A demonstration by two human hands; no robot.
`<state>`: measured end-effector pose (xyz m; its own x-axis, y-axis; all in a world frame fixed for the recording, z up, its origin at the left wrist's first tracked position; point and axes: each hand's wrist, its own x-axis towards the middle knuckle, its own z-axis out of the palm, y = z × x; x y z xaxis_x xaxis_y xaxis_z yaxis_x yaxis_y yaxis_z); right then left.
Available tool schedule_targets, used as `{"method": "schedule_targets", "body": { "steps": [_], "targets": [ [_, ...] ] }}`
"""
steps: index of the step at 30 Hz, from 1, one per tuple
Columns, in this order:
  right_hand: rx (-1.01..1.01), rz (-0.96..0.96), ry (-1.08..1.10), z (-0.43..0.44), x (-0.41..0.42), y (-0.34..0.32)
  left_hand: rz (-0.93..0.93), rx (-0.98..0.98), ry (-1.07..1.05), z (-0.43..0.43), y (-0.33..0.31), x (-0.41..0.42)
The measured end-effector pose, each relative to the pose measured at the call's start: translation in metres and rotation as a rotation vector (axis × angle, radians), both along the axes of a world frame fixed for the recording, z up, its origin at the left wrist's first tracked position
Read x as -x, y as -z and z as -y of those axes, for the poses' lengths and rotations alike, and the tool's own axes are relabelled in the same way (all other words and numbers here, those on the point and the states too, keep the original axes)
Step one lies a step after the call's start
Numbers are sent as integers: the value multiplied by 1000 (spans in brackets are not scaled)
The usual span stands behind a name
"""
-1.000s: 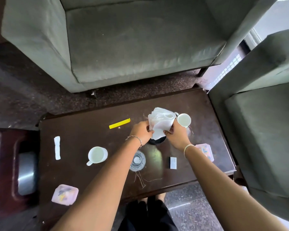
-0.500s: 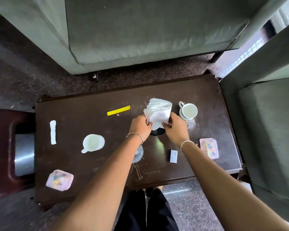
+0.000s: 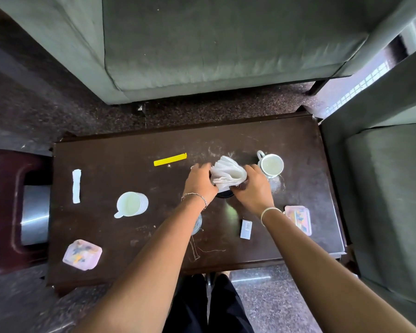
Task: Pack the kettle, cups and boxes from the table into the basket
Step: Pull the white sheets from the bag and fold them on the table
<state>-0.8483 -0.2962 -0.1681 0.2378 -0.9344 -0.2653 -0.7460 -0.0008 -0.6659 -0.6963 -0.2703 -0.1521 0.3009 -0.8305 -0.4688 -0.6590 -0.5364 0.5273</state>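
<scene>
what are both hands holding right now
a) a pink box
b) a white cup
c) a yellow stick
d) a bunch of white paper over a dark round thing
d: the left hand and right hand both grip the white paper, bunched over a dark round thing in the middle of the table.

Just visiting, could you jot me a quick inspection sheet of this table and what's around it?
Surface: dark wooden table, scuffed.
Job's things: two white cups; two pink boxes; no basket or kettle identifiable.
Clutter: yellow strip, white strip, small white packet, loose threads.
Hands: left hand and right hand grip a white paper wad over a dark round item.
Cables: nothing seen.
Surroundings: grey sofas.
</scene>
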Motion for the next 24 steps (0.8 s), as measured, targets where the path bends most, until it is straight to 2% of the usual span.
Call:
{"method": "schedule_targets", "body": {
  "steps": [3,6,13,19,24],
  "targets": [
    [30,96,29,-4,2,-10,-146,63,-2,-4,-9,-2],
    [50,106,27,-8,2,-15,-224,120,2,-11,-14,-3],
    [30,-9,-2,-11,2,-5,-240,160,-53,-23,-8,5],
    [28,17,-13,-11,4,-2,-235,252,-159,-29,-4,9],
    [64,-17,-17,-14,5,4,-250,244,-133,-31,2,11]
  ]
}}
